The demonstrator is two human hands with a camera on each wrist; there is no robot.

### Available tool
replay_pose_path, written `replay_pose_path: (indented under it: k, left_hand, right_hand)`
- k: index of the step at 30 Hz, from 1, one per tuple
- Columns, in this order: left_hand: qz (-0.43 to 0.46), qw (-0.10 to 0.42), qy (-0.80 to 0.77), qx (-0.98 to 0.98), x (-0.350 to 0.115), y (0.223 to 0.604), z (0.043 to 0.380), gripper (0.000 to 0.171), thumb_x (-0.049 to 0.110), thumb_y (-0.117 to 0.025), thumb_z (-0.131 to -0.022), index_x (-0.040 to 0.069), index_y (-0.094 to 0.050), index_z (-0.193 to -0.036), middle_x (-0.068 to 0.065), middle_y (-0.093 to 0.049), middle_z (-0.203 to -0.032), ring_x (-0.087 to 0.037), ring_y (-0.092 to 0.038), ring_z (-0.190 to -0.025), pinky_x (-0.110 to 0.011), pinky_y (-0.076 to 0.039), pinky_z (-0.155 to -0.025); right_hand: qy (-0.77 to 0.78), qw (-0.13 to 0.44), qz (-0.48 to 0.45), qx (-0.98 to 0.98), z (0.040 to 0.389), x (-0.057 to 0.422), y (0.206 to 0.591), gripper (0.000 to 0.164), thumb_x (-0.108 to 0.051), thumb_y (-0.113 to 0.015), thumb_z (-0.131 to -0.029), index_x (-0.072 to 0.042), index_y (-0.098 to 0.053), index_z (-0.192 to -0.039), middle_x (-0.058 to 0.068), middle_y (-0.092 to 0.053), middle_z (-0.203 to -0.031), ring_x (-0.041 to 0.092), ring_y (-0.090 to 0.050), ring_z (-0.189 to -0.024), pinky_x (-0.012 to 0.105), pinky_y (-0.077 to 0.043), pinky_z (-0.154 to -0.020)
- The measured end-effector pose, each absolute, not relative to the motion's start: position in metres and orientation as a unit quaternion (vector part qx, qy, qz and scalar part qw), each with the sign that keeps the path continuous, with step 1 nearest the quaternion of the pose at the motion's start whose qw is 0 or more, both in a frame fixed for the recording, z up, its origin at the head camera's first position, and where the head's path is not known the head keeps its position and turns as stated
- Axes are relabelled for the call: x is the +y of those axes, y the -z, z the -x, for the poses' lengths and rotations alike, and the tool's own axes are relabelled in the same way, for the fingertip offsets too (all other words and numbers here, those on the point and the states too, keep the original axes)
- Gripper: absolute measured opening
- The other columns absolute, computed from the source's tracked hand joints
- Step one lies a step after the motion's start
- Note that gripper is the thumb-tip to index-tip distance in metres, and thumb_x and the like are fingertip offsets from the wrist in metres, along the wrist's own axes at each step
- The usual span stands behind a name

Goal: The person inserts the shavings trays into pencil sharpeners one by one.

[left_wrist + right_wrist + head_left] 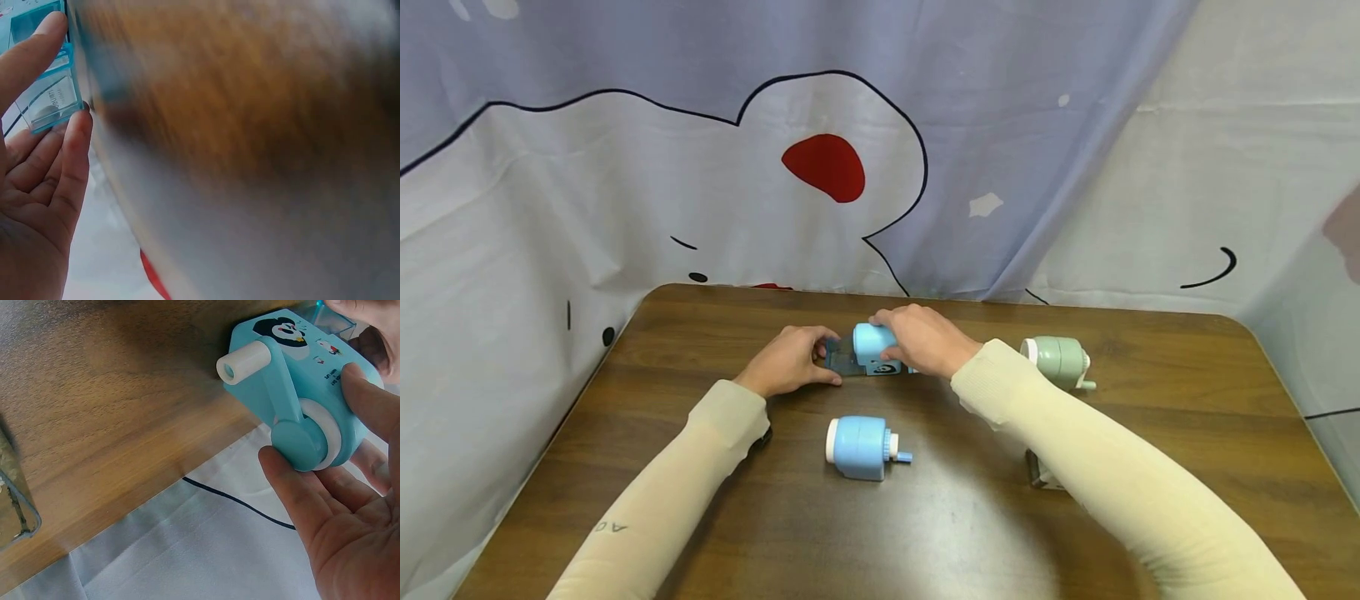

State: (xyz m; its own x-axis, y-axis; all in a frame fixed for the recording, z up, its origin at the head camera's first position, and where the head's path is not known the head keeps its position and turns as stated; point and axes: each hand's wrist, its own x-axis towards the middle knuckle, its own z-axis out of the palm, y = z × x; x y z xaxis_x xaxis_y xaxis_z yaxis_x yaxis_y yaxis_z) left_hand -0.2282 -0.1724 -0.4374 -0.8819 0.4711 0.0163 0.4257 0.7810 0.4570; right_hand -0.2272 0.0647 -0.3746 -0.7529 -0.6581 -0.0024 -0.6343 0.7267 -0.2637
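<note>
A light-blue crank pencil sharpener [872, 343] with a printed penguin-like picture stands toward the back of the table. My right hand [925, 337] grips its body from above and the crank side; the right wrist view shows its crank [281, 381] with a white knob. On the other side, the see-through blue shavings drawer [846, 358] sticks out to the left. My left hand [786, 360] pinches the drawer's outer end between thumb and fingers. In the left wrist view the clear drawer [53, 103] shows a small pale label inside.
A blue crank sharpener [859, 447] lies nearer, in the middle of the wooden table [955, 533]. To the right is a green sharpener [1060, 361]. A small box [1043, 472] is partly hidden under the right sleeve. A printed curtain [700, 183] hangs behind the table.
</note>
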Motion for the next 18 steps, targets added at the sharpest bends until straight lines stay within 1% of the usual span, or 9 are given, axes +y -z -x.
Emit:
replay_pose_path:
  k: [13, 18]
  left_hand:
    - [-0.242, 0.057, -0.221, 0.943, -0.162, 0.436, 0.230, 0.062, 0.036, -0.082, -0.068, 0.005, -0.060, -0.117, -0.001, -0.057, -0.084, -0.014, -0.052, -0.074, -0.028, -0.047, -0.067]
    - [-0.243, 0.054, -0.221, 0.943, -0.159, 0.437, 0.230, 0.060, 0.036, -0.082, -0.069, 0.006, -0.060, -0.116, -0.002, -0.057, -0.085, -0.015, -0.052, -0.076, -0.028, -0.047, -0.067]
  right_hand:
    - [0.128, 0.055, 0.341, 0.929, 0.227, 0.066, 0.374, 0.051, -0.029, -0.071, -0.084, -0.010, -0.055, -0.129, 0.005, -0.063, -0.117, 0.016, -0.059, -0.093, 0.031, -0.049, -0.081]
    - [0.132, 0.056, 0.340, 0.929, 0.226, 0.065, 0.373, 0.051, -0.029, -0.071, -0.084, -0.011, -0.055, -0.129, 0.005, -0.063, -0.117, 0.016, -0.058, -0.093, 0.031, -0.049, -0.081]
